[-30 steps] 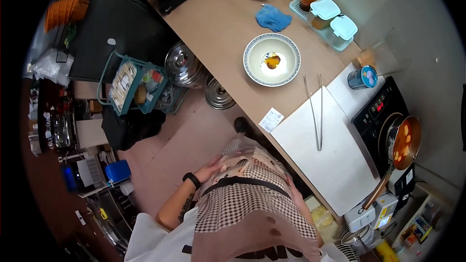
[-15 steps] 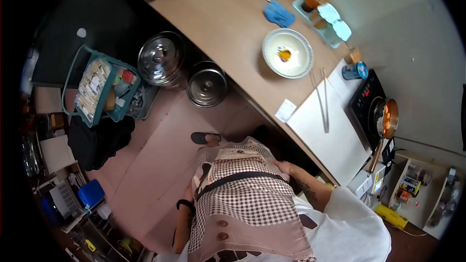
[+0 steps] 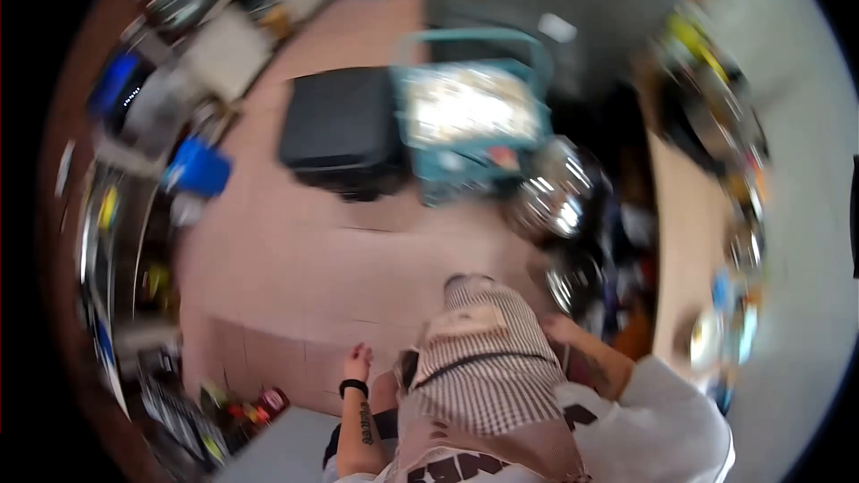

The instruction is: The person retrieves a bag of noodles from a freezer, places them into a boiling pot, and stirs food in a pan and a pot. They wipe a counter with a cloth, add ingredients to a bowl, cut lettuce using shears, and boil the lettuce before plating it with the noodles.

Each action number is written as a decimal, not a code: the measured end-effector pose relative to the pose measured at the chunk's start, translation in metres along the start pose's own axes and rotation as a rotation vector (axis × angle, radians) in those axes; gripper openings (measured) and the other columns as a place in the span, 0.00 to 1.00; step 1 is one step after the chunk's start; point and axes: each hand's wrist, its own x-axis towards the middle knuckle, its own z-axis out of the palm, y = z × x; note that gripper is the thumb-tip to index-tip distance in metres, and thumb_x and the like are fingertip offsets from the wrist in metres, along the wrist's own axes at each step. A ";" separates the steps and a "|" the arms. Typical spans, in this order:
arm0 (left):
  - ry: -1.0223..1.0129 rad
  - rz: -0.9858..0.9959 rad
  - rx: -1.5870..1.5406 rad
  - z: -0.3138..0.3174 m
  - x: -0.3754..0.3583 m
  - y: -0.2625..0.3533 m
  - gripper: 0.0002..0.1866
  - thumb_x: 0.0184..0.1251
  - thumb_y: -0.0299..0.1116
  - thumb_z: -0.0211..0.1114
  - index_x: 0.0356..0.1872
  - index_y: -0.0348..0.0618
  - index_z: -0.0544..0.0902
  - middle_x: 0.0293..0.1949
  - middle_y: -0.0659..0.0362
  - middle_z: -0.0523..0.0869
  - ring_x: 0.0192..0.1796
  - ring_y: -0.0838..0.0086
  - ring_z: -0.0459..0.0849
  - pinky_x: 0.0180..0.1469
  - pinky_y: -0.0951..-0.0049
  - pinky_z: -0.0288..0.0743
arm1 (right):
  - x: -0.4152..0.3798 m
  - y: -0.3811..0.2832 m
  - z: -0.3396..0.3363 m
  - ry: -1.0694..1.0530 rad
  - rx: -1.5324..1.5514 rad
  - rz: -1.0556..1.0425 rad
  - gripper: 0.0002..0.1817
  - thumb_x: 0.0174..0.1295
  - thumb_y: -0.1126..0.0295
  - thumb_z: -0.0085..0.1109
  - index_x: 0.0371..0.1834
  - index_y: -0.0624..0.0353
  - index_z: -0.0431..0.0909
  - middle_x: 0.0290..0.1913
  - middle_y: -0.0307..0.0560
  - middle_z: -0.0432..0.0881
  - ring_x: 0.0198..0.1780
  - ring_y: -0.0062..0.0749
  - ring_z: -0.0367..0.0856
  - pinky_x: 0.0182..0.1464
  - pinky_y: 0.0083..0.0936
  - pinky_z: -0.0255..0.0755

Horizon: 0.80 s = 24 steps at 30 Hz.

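My left hand (image 3: 358, 363), with a black band at the wrist, hangs over the pink tiled floor (image 3: 277, 259), left of the checked apron (image 3: 488, 367) I wear. It is apart from any object around it. On the apron's other side my right hand (image 3: 561, 329) hangs just below a shiny metal pot (image 3: 573, 284). Motion blur smears the fingers of both hands, so I cannot tell how they are held. No object shows in either hand.
A black case (image 3: 343, 121) stands ahead beside a teal basket (image 3: 474, 148) of packets. Another shiny pot (image 3: 557, 192) sits right of it. Along the right runs the wooden counter (image 3: 676, 241) with a bowl (image 3: 705, 338). A blue bin (image 3: 201, 167) stands left, near shelves.
The view has swung left, away from the counter and stove, toward the floor and black case. My left hand has come out from beside the apron; the right hand stays near it.
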 end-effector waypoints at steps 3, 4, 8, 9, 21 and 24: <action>0.087 -0.119 0.379 -0.030 -0.007 -0.030 0.18 0.67 0.42 0.64 0.53 0.44 0.83 0.45 0.52 0.87 0.49 0.64 0.83 0.53 0.65 0.76 | 0.083 -0.040 -0.055 -0.240 -0.060 -0.040 0.13 0.68 0.59 0.51 0.38 0.55 0.82 0.28 0.45 0.82 0.30 0.34 0.82 0.34 0.32 0.77; 0.015 -0.162 0.720 -0.025 -0.028 -0.003 0.21 0.65 0.46 0.64 0.54 0.46 0.84 0.51 0.47 0.86 0.59 0.55 0.82 0.65 0.60 0.72 | 0.113 -0.066 -0.083 -0.325 -0.233 -0.270 0.11 0.67 0.62 0.51 0.38 0.54 0.81 0.24 0.46 0.79 0.26 0.35 0.80 0.32 0.33 0.78; 0.206 -0.182 0.480 -0.054 -0.067 0.017 0.20 0.71 0.44 0.56 0.57 0.47 0.83 0.56 0.51 0.85 0.60 0.55 0.81 0.62 0.58 0.74 | 0.282 -0.281 -0.067 -0.577 -0.210 -0.008 0.10 0.66 0.63 0.53 0.37 0.55 0.82 0.23 0.43 0.78 0.25 0.31 0.78 0.30 0.31 0.76; 0.235 -0.089 0.428 -0.061 -0.056 -0.001 0.18 0.72 0.42 0.56 0.56 0.47 0.83 0.55 0.51 0.86 0.59 0.56 0.82 0.61 0.58 0.75 | 0.315 -0.328 -0.053 -0.625 -0.254 -0.024 0.10 0.66 0.64 0.54 0.37 0.56 0.82 0.23 0.42 0.78 0.25 0.30 0.78 0.30 0.30 0.75; 0.858 -0.465 -0.591 -0.085 0.026 0.021 0.23 0.68 0.51 0.57 0.50 0.43 0.86 0.45 0.46 0.89 0.50 0.52 0.86 0.57 0.59 0.76 | 0.626 -0.955 0.200 -0.595 -0.620 -0.738 0.12 0.65 0.68 0.55 0.37 0.65 0.84 0.30 0.45 0.85 0.29 0.27 0.81 0.33 0.25 0.76; 0.623 -0.493 -0.412 -0.068 0.102 -0.046 0.23 0.70 0.43 0.52 0.58 0.42 0.83 0.58 0.42 0.82 0.61 0.50 0.81 0.64 0.57 0.72 | 0.598 -1.063 0.278 -0.598 -0.593 -0.736 0.18 0.71 0.61 0.50 0.40 0.64 0.84 0.33 0.45 0.87 0.31 0.28 0.82 0.35 0.26 0.76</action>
